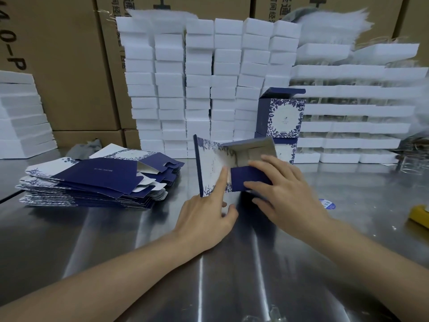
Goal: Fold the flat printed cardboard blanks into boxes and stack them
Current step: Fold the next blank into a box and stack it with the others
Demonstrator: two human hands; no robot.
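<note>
A half-formed navy and white floral box (212,163) lies on its side on the steel table (116,228), its open end facing me. My left hand (209,214) presses its straight index finger against the box's white printed panel. My right hand (283,191) presses a navy end flap (246,176) with thumb and fingers. A pile of flat printed blanks (92,180) lies at the left. Two finished boxes (284,115) stand stacked behind the one in hand.
Columns of white foam blocks (199,84) form a wall at the back, with trays of clear items (352,108) to the right and brown cartons (65,66) behind. A yellow object (420,216) and a blue-white sticker (327,204) lie at the right.
</note>
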